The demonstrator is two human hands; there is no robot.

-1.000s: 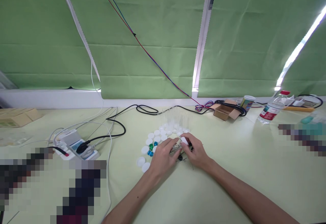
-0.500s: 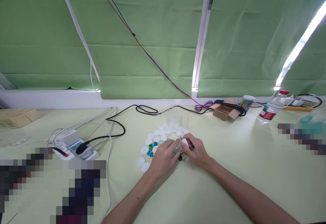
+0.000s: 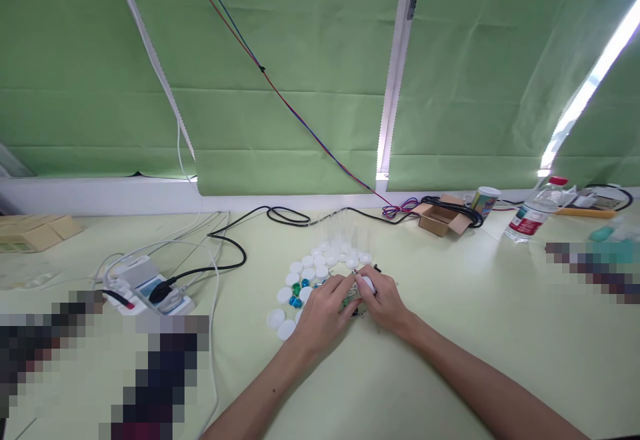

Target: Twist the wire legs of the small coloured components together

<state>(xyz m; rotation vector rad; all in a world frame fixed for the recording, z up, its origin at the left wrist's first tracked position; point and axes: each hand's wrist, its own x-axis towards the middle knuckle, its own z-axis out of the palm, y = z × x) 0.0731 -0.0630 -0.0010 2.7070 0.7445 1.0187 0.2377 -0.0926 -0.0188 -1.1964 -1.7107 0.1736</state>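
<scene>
White piece [image 3: 369, 285] sits in our right hand [image 3: 385, 301], in front of us and close above the worktop [image 3: 450, 373]; we pinch it between thumb and forefinger, those fingers closed on it. Our left hand [image 3: 324, 305] is just beside it, palm down, its fingertips near those of the right. We cannot tell whether the left fingers grip anything, because they cover part of the small loose parts [image 3: 355, 312] under and between our hands; these are too tiny for us to name.

Left of our left hand and beyond it, we see round white caps [image 3: 285, 295] spread in a curve, with blue pieces [image 3: 295, 302] and a green piece [image 3: 297, 289] lying among them. Behind the caps stand clear tubes [image 3: 345, 232], and past those winds a black cable [image 3: 290, 220].

Farther to our right we have an open cardboard box [image 3: 436, 221], with a coiled black cord [image 3: 474, 215] against it, then a can [image 3: 485, 203] with a white lid and a clear bottle [image 3: 531, 219] with a red top. Well off to our left lies a white power strip [image 3: 173, 303] with plugs in it. Green blinds [image 3: 290, 123] hang behind the worktop.
</scene>
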